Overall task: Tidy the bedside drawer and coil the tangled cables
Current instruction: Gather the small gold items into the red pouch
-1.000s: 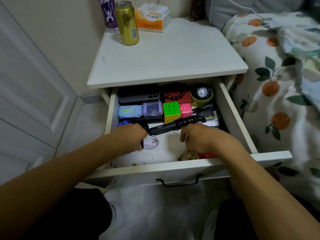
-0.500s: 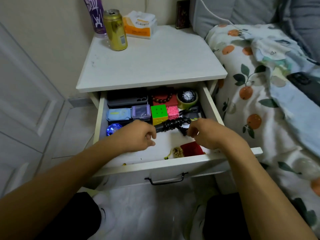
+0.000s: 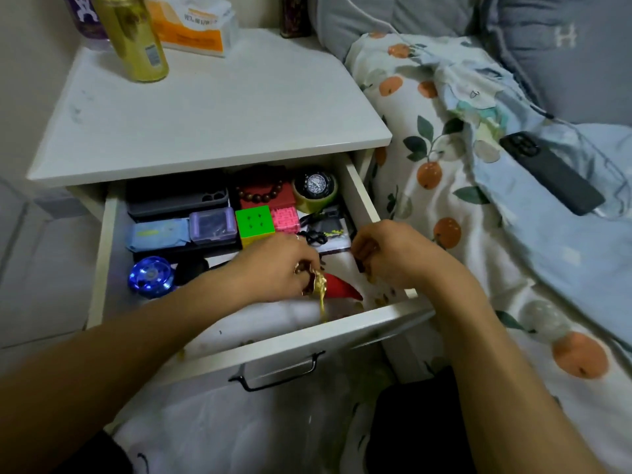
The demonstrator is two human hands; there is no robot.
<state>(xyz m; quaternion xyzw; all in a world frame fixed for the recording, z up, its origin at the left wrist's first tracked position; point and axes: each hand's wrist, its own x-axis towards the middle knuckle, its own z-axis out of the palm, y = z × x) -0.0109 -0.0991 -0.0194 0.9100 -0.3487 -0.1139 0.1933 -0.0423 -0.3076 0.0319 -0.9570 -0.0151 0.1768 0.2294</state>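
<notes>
The white drawer (image 3: 273,340) of the bedside table is pulled open. My left hand (image 3: 273,268) reaches into its front part and grips the gold tasselled cord (image 3: 320,289) of a red pouch (image 3: 342,290), which hangs tilted from my fingers. My right hand (image 3: 396,254) is by the drawer's right wall, its fingers curled round a small dark item (image 3: 359,265) that is mostly hidden. A black tangled cable (image 3: 314,237) lies just behind both hands on a printed card.
Packed at the drawer's back are a grey phone case (image 3: 178,196), blue packet (image 3: 157,234), purple box (image 3: 212,224), green cube (image 3: 254,224), pink maze (image 3: 285,218), beads (image 3: 263,195) and a watch (image 3: 314,184). A blue yo-yo (image 3: 150,277) lies front left. A can (image 3: 136,39) stands on top; a phone (image 3: 550,172) lies on the bed.
The long black item I held between both hands is out of my grip. My left hand has moved right and lifted the red pouch by its gold cord. My right hand shifted right.
</notes>
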